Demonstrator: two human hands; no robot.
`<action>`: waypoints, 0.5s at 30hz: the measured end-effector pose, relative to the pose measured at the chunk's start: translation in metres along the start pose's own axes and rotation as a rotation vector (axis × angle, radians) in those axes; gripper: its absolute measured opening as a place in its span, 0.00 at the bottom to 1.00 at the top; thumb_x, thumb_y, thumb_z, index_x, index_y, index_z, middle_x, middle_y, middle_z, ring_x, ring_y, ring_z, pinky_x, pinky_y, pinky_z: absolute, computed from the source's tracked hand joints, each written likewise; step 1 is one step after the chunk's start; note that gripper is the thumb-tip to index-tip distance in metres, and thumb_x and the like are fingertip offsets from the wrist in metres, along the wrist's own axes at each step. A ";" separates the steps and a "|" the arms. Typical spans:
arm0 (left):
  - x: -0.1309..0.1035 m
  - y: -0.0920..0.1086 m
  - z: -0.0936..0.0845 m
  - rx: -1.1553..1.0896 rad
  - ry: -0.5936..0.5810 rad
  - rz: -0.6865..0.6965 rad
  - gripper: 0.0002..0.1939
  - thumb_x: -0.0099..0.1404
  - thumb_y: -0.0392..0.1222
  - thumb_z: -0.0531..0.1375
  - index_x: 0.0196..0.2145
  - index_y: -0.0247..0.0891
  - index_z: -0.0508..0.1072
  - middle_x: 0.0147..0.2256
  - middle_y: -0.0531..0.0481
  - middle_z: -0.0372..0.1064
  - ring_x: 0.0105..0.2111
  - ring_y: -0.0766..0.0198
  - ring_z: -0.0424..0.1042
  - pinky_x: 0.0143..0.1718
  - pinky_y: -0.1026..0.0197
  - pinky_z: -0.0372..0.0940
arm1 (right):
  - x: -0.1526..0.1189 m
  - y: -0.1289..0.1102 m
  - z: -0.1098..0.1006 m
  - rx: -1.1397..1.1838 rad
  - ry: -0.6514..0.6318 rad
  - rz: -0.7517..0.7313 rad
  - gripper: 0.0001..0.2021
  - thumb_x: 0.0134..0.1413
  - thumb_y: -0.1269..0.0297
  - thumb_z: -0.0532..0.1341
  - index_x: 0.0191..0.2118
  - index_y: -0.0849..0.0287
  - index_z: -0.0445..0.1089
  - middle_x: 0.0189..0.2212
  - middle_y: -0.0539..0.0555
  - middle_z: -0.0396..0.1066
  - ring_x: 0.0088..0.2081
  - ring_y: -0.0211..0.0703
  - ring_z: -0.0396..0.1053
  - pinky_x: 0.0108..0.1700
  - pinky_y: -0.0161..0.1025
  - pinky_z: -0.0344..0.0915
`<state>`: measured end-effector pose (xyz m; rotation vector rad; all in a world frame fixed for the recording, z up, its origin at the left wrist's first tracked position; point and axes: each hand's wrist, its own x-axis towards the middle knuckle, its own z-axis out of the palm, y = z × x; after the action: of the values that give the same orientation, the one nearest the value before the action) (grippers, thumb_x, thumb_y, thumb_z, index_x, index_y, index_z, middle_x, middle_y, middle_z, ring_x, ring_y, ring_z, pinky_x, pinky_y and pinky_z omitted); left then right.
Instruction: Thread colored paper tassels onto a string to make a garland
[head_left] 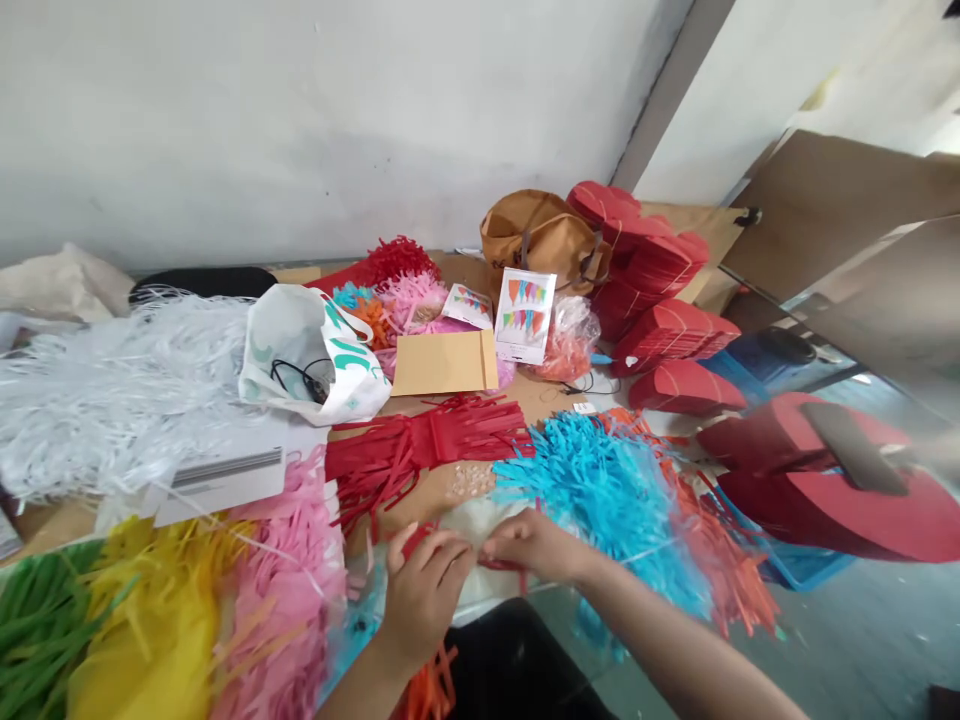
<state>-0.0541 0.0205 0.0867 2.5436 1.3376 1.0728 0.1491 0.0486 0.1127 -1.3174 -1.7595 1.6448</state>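
My left hand point(429, 590) is closed around a red tissue-paper tassel point(417, 540), of which only a small part shows between the fingers. Close beside it, my right hand point(531, 545) pinches the red paper at its other side. Fingers of both hands hide most of the piece. Beyond them lies a red fringed paper bundle point(429, 440), spread across the table. Blue fringed paper point(600, 480) is heaped to the right of my right hand. A small pile of clear bits point(469, 480) sits just past my hands.
Pink point(274, 580), yellow point(161, 620) and green fringes point(45, 610) lie left, with white fringe point(112, 385) behind. A white bag point(300, 350), brown envelope point(442, 362), printed card point(526, 315) and brown bag point(540, 235) stand farther back. Red paper stacks point(675, 330) line the right.
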 end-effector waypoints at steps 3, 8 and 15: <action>0.010 0.024 -0.034 -0.041 0.105 0.039 0.10 0.69 0.39 0.55 0.35 0.50 0.76 0.31 0.60 0.79 0.39 0.65 0.76 0.64 0.48 0.41 | -0.013 -0.033 -0.001 0.430 -0.190 0.107 0.20 0.44 0.46 0.70 0.28 0.61 0.79 0.24 0.50 0.74 0.26 0.36 0.65 0.31 0.34 0.59; 0.003 0.052 -0.057 -0.101 0.263 -0.078 0.08 0.68 0.39 0.56 0.36 0.48 0.76 0.29 0.57 0.78 0.31 0.64 0.76 0.58 0.48 0.54 | -0.031 -0.041 0.036 0.696 -0.003 0.137 0.19 0.30 0.51 0.76 0.24 0.62 0.76 0.18 0.48 0.70 0.20 0.32 0.62 0.26 0.31 0.56; -0.041 0.060 -0.047 -0.350 0.187 -0.432 0.08 0.66 0.44 0.57 0.36 0.44 0.77 0.34 0.49 0.78 0.36 0.60 0.76 0.39 0.61 0.70 | -0.051 -0.036 0.101 0.698 0.456 0.051 0.21 0.42 0.47 0.71 0.24 0.61 0.68 0.14 0.45 0.63 0.17 0.30 0.57 0.21 0.29 0.51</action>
<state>-0.0567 -0.0587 0.1220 1.8383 1.4899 1.3277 0.0801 -0.0443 0.1386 -1.2507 -0.7861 1.5988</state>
